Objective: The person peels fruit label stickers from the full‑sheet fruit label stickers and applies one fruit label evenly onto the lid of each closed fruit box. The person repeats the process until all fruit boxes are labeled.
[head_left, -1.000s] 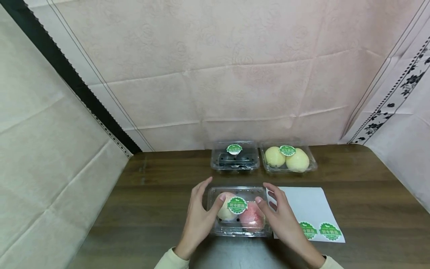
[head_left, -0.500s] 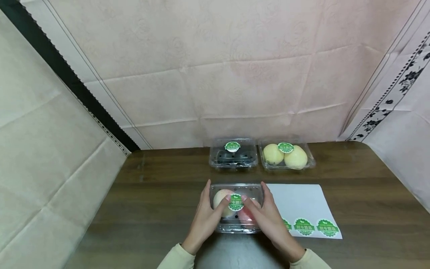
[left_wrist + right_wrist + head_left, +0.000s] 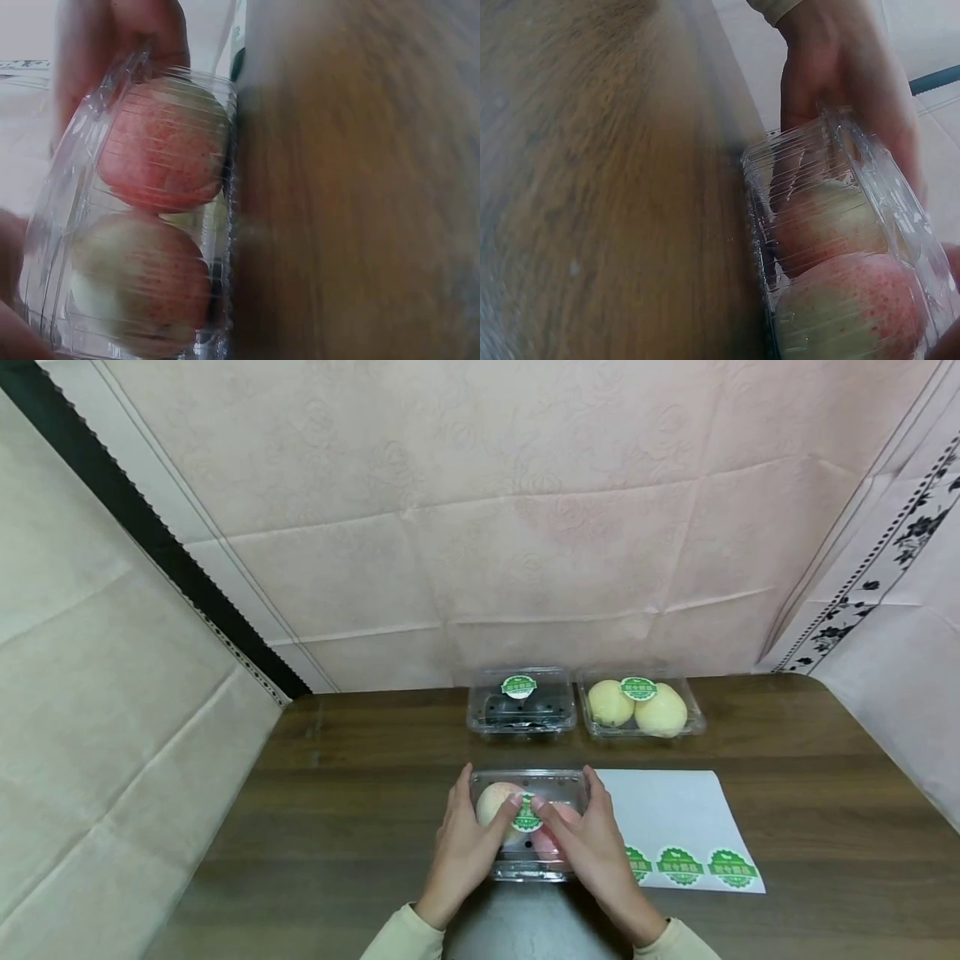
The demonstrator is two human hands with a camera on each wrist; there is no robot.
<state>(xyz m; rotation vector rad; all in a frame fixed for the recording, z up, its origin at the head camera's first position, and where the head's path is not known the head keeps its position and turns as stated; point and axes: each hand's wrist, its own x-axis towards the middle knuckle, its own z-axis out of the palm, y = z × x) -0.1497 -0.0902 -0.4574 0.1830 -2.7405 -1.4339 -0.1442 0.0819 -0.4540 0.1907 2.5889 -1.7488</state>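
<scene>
A clear plastic clamshell box [image 3: 531, 874] lies at the front middle of the table, with two pinkish peaches [image 3: 165, 142] inside. My left hand [image 3: 463, 856] holds its left side and my right hand [image 3: 598, 857] its right side. Both thumbs press from above on a round green-and-white sticker [image 3: 527, 817] on the lid, covering part of it. The fingers run along the box's sides. In the right wrist view, the peaches [image 3: 847, 315] show through the ribbed plastic wall.
Behind stand two more stickered clamshell boxes, one with dark contents [image 3: 521, 706], the other with two pale yellow round fruits [image 3: 660, 710]. A white sticker sheet [image 3: 667, 810] with several green labels lies right of the held box. A cloth wall [image 3: 525, 568] rises behind the table.
Both hands have closed in from beside the box onto its sides, and the thumbs have come down onto the sticker. Since half a second ago the thumbs have shifted slightly over it.
</scene>
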